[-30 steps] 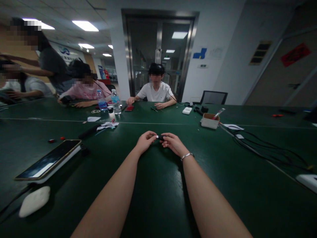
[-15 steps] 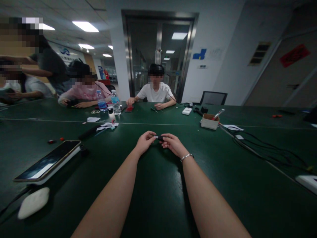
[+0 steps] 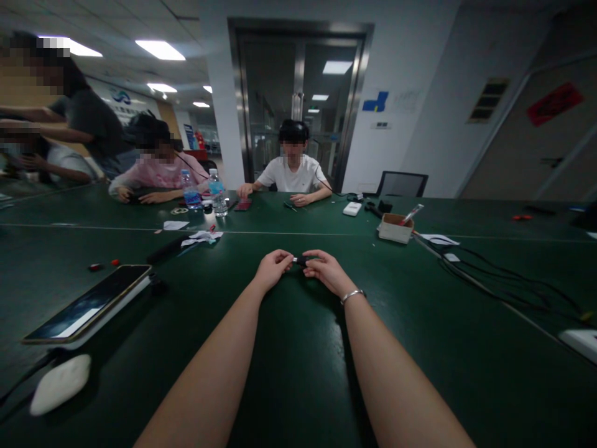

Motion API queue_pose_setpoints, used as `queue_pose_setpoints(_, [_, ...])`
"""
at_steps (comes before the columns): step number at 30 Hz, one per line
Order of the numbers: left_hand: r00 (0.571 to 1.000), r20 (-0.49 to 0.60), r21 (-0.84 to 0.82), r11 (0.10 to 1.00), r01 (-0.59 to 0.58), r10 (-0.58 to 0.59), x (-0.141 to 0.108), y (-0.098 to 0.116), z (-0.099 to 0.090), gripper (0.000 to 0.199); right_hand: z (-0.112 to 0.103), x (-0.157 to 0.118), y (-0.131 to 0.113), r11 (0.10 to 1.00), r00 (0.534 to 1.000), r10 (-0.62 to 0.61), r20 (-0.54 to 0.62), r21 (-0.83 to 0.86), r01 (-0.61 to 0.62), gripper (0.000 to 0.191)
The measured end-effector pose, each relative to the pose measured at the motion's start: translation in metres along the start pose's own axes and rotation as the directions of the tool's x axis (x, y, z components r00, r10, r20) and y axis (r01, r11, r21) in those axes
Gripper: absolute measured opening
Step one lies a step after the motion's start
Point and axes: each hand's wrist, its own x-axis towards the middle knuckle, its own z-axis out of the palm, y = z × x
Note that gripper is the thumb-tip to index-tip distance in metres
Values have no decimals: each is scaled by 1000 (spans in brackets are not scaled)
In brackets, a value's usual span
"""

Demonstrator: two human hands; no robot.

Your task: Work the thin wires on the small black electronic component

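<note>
Left hand (image 3: 272,271) pinches the silver tip, right hand (image 3: 325,271) the black body of a small part (image 3: 301,261) above the bench (image 3: 298,373), both grips nearly closed; I judge it light, stiff, maybe slick, best held mid-body.

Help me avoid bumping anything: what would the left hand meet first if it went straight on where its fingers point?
The left hand would likely push along the small black-and-silver piece at its fingertips, then meet the right hand; exact depth is unclear.
</note>
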Motion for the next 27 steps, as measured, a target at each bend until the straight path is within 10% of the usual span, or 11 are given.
queue_pose_setpoints(27, [1000, -10, 377, 926, 8, -5, -4, 3, 0, 49, 0, -3, -2, 998, 998, 0, 58, -60, 4, 29])
